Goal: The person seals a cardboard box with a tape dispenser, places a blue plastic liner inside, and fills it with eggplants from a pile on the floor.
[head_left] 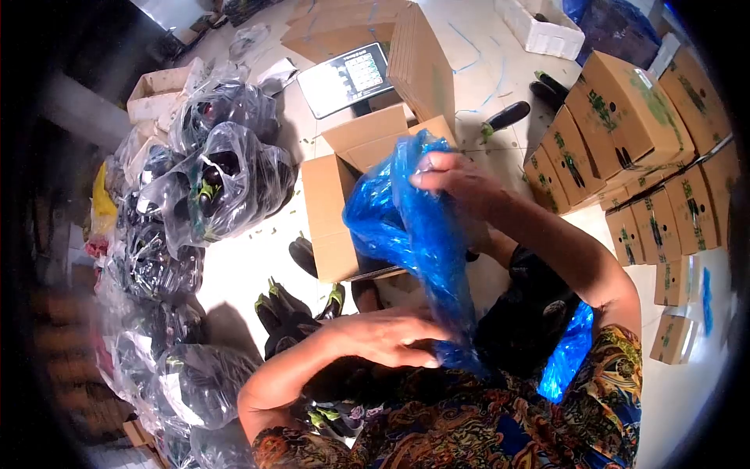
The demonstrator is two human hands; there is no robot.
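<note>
A crumpled blue plastic bag (437, 242) stretches between my two hands, partly over and inside an open cardboard box (332, 211). My right hand (453, 184) grips its upper edge, fingers bent around the film. Lower down, my left hand (391, 336) pinches the bag's near end close to my lap. Box flaps stand raised behind the bag, and the bag hides much of the box's inside. Another piece of blue plastic (566, 356) hangs by my right side.
Clear bags of eggplants (242, 184) crowd the left. A scale (344, 78) and flat cardboard sheets (422, 62) stand beyond the box. Closed cartons (625, 117) are stacked at right. Loose eggplants (508, 116) lie on the floor, and a foam box (543, 31) is behind.
</note>
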